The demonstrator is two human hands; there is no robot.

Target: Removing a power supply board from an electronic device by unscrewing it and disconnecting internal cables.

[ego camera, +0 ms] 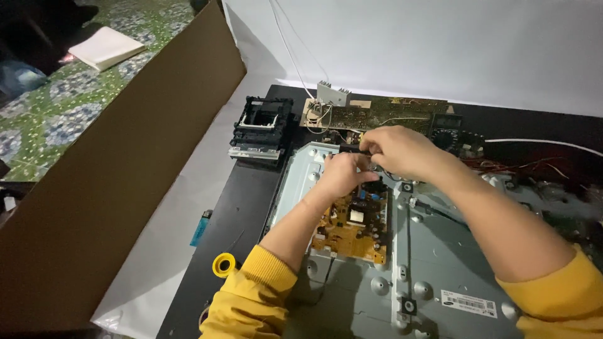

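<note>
**Both hands at the top edge of the yellow circuit board**

The left hand (342, 176) is curled, its fingertips pressed together on something small and dark at the upper end of the yellow circuit board (352, 229); what exactly they pinch is hidden by the knuckles. Just beyond it and touching, the right hand (402, 150) bends over the same spot, thumb and forefinger pinched on a thin dark piece, likely a connector or cable end.

The board lies directly under the left wrist, seated on the grey metal back panel (440, 257), which spreads toward the person and to the right of both hands.

As a judgement, the step in hand is working a plug or cable at the board's top edge; the next move calls for a steady, straight pull or push with the board braced.

Past the hands lies a green circuit board (383, 113); farther left, a black plastic frame (260, 129). Near the left elbow sit a yellow tape roll (223, 264) and a blue lighter (200, 227).
</note>
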